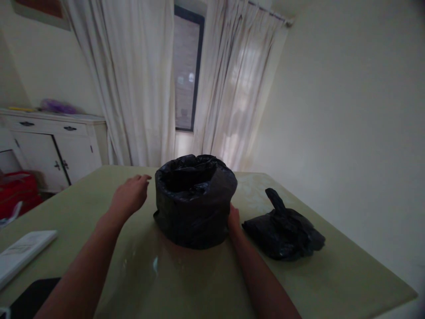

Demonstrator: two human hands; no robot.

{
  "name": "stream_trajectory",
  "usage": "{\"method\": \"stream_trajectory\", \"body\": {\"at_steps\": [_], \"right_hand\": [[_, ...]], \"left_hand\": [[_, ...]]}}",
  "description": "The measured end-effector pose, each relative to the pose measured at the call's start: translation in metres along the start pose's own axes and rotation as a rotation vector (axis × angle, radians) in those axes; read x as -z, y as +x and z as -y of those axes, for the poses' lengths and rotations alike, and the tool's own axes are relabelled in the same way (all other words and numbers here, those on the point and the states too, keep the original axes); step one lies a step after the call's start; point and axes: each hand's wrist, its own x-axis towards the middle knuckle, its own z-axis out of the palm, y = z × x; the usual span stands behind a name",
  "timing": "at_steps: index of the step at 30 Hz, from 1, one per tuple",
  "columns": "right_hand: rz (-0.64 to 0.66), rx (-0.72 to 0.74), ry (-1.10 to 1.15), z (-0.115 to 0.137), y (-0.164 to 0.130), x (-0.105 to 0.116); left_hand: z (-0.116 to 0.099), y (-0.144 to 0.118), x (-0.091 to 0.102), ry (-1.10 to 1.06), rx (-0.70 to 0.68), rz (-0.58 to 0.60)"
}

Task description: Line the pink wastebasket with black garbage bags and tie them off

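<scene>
**Small bin in a black liner, one hand braced at its base**

Pale curtains (pixel 139 79) and a dark window (pixel 186 71) back a glossy greenish table (pixel 332 274), with a white sideboard (pixel 49 146) off at 9 o'clock.

At the table's centre stands a low round bin wrapped in a black liner bag (pixel 195 201). Its long axis runs upright and its mouth opens straight up; the liner's edge is folded outward over the rim and hangs loosely down the sides.

The right hand (pixel 233 221) presses against the bin's lower wall at about 4 o'clock, seemingly steadying it; the bag hides its fingers, so I cannot tell whether they grip. The left hand (pixel 131 195) hovers just beside the bin at 9 o'clock, fingers relaxed and loosely extended, holding nothing.

A tied, crumpled black bag (pixel 283 230) lies near the bin at 3 o'clock, apart from it. A white booklet (pixel 23 252) rests at the table's 8 o'clock edge.
</scene>
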Motion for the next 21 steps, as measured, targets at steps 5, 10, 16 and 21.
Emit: {"method": "stream_trajectory", "body": {"at_steps": [5, 10, 16, 21], "right_hand": [[0.001, 0.046, 0.007, -0.006, 0.001, -0.003], [0.053, 0.032, -0.015, -0.009, 0.007, -0.007], [0.057, 0.039, -0.027, -0.015, 0.009, -0.007], [0.015, 0.096, 0.019, -0.020, 0.009, -0.012]], "left_hand": [[-0.068, 0.002, 0.102, -0.286, -0.301, -0.407], [-0.155, 0.036, 0.120, -0.039, -0.568, 0.157], [-0.190, 0.070, 0.086, 0.033, -0.490, 0.798], [-0.186, 0.067, 0.049, -0.045, -0.542, 0.797]]}}
